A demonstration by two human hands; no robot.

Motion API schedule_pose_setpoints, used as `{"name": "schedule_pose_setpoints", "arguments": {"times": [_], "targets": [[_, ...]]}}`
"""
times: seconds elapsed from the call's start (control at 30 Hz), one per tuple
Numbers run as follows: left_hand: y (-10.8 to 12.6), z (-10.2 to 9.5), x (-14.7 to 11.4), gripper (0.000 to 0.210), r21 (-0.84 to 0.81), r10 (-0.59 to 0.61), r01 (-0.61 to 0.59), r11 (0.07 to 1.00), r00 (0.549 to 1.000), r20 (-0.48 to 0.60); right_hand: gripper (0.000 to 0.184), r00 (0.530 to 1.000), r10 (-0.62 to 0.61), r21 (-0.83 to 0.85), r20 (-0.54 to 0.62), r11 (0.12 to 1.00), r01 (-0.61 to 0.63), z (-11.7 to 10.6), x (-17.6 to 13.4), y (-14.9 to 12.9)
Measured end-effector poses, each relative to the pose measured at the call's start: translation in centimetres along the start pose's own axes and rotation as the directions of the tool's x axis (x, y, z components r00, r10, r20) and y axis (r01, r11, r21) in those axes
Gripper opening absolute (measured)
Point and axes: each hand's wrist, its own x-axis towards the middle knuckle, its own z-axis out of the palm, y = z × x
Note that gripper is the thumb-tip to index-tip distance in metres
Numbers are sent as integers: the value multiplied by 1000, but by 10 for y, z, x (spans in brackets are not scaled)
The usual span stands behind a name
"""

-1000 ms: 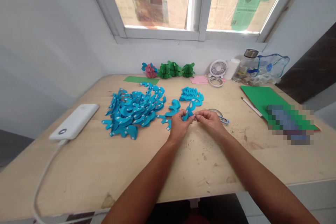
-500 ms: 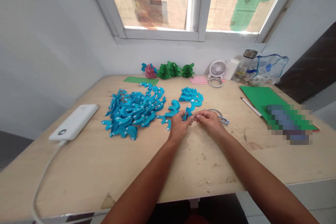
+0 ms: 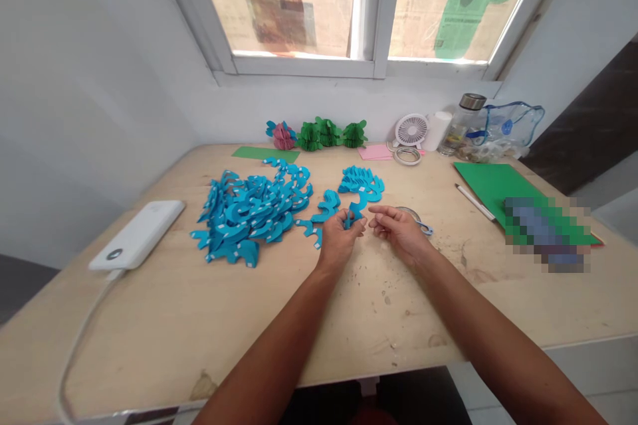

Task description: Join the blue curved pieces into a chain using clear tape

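My left hand [image 3: 343,234] is closed on a blue scalloped paper strip [image 3: 357,207], pinching it near the middle of the table. White squares dot the strip, which runs back to a folded stack of blue paper pieces [image 3: 363,180]. Just to the right is my right hand [image 3: 396,229], apart from the paper, its index finger stretched out; I make out nothing in it. Beside my left hand lie some loose blue cut-outs [image 3: 325,206]. Further left spreads a large heap of blue paper pieces [image 3: 252,209] with white squares. Scissors [image 3: 425,228] are partly hidden behind my right hand.
A white power bank [image 3: 139,232] with a cable lies at left. Green and pink paper figures [image 3: 326,134], a tape roll [image 3: 407,156], a small fan [image 3: 411,129] and a bottle [image 3: 461,123] stand along the wall. Green sheets [image 3: 491,186] and a white pen [image 3: 474,202] lie right.
My right hand has drawn slightly away from the left, and its fingers have opened out of a pinch. My left hand stays on the blue strip. The view has shifted a little.
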Motion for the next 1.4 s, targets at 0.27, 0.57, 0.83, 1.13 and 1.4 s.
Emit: {"name": "schedule_pose_setpoints", "arguments": {"times": [0.27,0.57,0.83,1.13,1.4], "targets": [[-1,2,-2,20,-107,-95,97,989,995,23,15,980,-195,-303,25,933,194,2,2,4],[2,4,-5,23,-180,-134,143,973,989,60,12,955,-282,-438,95,849,295,-1,3,7],[2,4,-6,22,-226,-160,173,959,984,74,12,953,-283,-466,106,833,299,0,2,5],[3,3,-6,19,-315,-204,229,921,973,111,11,943,-323,-516,80,796,316,-3,5,8],[0,4,-6,30,-316,-219,238,919,971,95,14,934,-356,-395,38,853,342,-4,5,4]]}}
